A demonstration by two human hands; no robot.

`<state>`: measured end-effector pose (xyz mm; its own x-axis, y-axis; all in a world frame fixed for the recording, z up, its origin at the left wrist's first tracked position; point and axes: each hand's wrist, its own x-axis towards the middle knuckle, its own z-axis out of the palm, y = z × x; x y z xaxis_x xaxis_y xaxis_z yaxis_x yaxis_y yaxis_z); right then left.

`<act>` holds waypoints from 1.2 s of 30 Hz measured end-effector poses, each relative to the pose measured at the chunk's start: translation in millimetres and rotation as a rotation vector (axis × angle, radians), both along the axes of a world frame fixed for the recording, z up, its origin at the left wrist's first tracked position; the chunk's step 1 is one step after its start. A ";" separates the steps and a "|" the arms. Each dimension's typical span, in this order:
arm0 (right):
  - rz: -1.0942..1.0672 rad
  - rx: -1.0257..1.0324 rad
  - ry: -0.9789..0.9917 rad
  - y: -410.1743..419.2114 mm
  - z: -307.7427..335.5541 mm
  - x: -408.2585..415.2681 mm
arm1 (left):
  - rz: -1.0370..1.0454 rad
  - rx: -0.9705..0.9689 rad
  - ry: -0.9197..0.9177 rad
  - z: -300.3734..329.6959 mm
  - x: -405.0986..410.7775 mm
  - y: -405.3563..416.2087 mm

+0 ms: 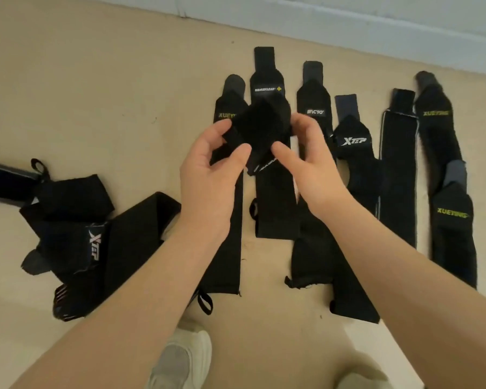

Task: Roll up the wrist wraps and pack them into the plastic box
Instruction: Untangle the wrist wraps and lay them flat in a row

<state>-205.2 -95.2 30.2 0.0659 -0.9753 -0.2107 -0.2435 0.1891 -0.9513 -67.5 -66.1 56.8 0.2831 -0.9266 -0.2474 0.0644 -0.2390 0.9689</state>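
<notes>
Both my hands hold one black wrist wrap [257,127] above the floor, partly rolled into a wad. My left hand [208,169] grips its left side and my right hand [309,161] pinches its right side. Several more black wrist wraps lie flat in a row on the floor beyond and beneath my hands, among them one marked MANUEKLEAR [267,85], one marked XTEP [354,141] and one marked XUEYING [438,113]. A loose heap of wraps [76,234] lies at the left. No plastic box can be made out for certain.
The beige floor [96,80] meets a white wall [348,18] at the back. A dark object with a white edge [0,181] lies at the far left. My light shoes [180,360] show at the bottom.
</notes>
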 end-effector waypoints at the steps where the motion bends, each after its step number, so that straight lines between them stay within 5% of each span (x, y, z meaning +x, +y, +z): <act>1: -0.013 0.030 0.031 9.1 5.5 -7.5 | -0.007 0.018 0.069 4.7 -2.3 4.5; 6: -0.138 0.256 -0.044 50.6 57.4 -40.8 | -0.384 0.068 0.114 41.8 -16.4 16.6; 10: -0.267 0.402 -0.161 73.5 103.3 -61.4 | -0.515 0.378 0.344 72.5 -34.7 44.9; 16: -0.357 0.518 -0.363 127.3 140.6 -81.3 | -0.620 0.265 0.002 110.3 -65.7 90.1; 18: -0.387 0.489 -0.190 143.6 149.3 -89.1 | -0.684 0.236 -0.094 121.2 -67.2 95.3; 20: -0.395 0.276 0.227 155.0 151.5 -101.2 | -0.845 0.226 -0.122 135.5 -67.8 98.4; 22: -0.255 0.035 0.285 163.8 158.4 -111.5 | -1.089 0.236 -0.122 151.9 -71.1 100.8; 26: 0.191 0.094 0.098 174.3 160.3 -120.4 | -1.428 0.269 -0.428 168.7 -78.4 87.7; 32: 0.159 0.295 0.156 178.9 135.7 -123.9 | -1.429 0.327 -0.667 148.0 -76.9 76.5; 36: 0.132 0.421 0.266 184.1 119.1 -136.2 | -1.246 0.454 -0.498 115.2 -60.4 78.1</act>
<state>-341.4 88.9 149.3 0.0736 -0.7891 -0.6098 -0.5149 0.4936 -0.7009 -128.0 11.9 172.1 -0.5043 -0.4987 -0.7050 -0.7369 -0.1770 0.6524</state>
